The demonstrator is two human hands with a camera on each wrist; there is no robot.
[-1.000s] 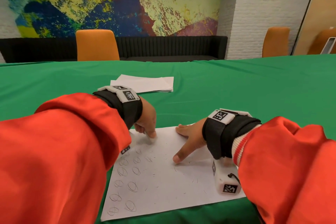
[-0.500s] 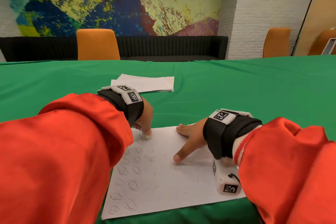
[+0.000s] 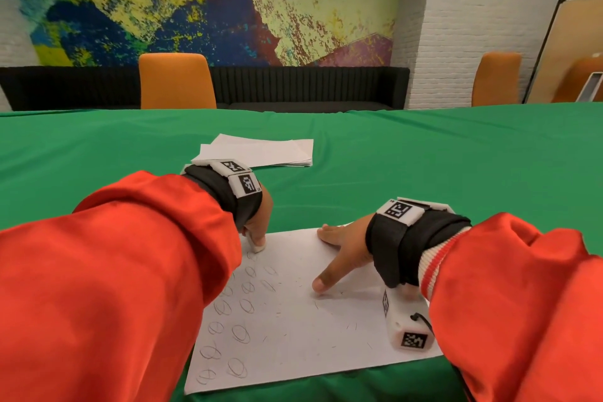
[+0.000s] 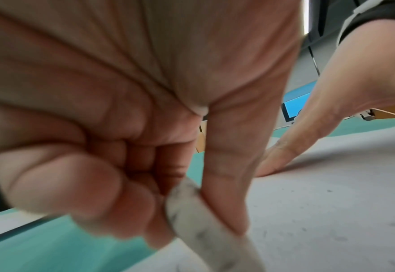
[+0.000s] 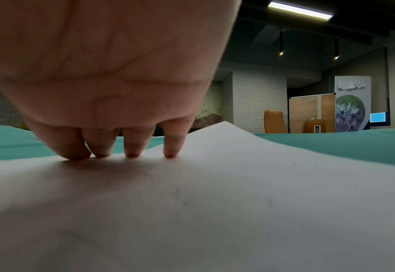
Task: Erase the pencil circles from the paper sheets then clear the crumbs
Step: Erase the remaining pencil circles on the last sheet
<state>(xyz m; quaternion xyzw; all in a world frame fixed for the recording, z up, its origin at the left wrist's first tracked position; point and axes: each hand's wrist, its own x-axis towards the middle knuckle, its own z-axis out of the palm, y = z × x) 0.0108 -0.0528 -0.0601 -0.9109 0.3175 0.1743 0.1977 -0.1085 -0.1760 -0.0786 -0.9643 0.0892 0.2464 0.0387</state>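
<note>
A white paper sheet lies at the near edge of the green table. Several pencil circles fill its left part; thin dark crumbs dot its right part. My left hand pinches a smudged white eraser between thumb and curled fingers and presses it on the sheet's far left corner; the left wrist view shows the eraser close up. My right hand lies spread on the sheet, its fingertips pressing the paper flat.
A stack of white sheets lies farther back on the table, just beyond my left wrist. Orange chairs and a black sofa stand behind the table's far edge. Green cloth stretches wide to the right.
My left hand with the eraser has shifted a little toward the sheet's far left corner, rubbing there. The right hand has stayed put on the paper.
</note>
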